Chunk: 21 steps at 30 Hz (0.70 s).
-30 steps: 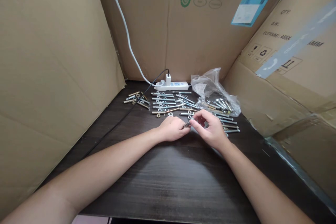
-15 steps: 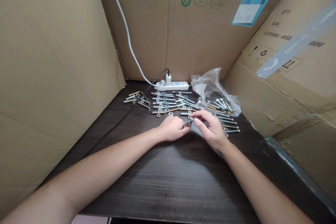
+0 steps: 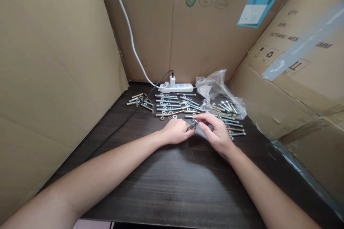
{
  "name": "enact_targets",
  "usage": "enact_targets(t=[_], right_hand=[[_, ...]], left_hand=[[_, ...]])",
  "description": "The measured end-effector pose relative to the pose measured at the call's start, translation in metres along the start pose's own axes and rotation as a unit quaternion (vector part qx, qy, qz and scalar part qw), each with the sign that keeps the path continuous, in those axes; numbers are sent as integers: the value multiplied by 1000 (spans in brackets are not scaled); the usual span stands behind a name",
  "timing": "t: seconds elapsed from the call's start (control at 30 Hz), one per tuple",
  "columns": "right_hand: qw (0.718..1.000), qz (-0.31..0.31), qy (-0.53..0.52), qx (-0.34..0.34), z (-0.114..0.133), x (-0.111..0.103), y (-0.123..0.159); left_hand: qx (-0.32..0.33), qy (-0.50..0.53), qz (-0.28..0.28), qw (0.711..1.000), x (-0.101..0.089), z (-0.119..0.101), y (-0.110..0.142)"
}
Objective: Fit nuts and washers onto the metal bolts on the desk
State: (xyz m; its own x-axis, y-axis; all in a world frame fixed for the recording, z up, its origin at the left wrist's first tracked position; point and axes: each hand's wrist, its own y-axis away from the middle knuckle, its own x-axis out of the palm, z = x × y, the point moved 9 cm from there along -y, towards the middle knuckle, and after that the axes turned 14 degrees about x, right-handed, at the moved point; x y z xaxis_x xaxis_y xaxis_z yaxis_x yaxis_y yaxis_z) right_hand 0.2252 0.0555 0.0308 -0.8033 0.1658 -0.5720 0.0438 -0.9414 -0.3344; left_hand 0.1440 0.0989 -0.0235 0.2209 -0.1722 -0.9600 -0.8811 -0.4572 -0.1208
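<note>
My left hand (image 3: 176,131) is closed around a metal bolt (image 3: 192,124), whose end sticks out past the thumb and forefinger. At that end, the thumb and forefinger of my right hand (image 3: 215,131) pinch the tip, where a nut or washer seems to sit; it is too small to make out. Just beyond both hands, bolts and sleeves (image 3: 168,105) lie in rows with loose washers and nuts (image 3: 162,118) beside them. More bolts (image 3: 236,130) lie to the right of my right hand, which partly hides that group.
A clear plastic bag (image 3: 215,82) with bolts in it lies at the back right. A white power strip (image 3: 181,87) with a plugged-in charger stands behind the rows. A black cable (image 3: 115,130) crosses the dark table (image 3: 172,186) at left. Cardboard boxes (image 3: 150,25) wall three sides.
My right forefinger and thumb have shifted very slightly at the bolt's end. My left hand and everything on the table stay as they were.
</note>
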Motion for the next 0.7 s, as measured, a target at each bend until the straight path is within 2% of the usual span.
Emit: enact_targets(t=[0.33, 0.57, 0.7], right_hand=[[999, -10, 5, 48, -8, 1, -3], [1000, 1, -13, -3, -1, 1, -1], [1000, 1, -3, 7, 0, 1, -1]], left_hand=[[-2, 0, 6, 1000, 2, 1, -1], [2, -1, -6, 1000, -2, -1, 1], [2, 5, 0, 1000, -1, 0, 0]])
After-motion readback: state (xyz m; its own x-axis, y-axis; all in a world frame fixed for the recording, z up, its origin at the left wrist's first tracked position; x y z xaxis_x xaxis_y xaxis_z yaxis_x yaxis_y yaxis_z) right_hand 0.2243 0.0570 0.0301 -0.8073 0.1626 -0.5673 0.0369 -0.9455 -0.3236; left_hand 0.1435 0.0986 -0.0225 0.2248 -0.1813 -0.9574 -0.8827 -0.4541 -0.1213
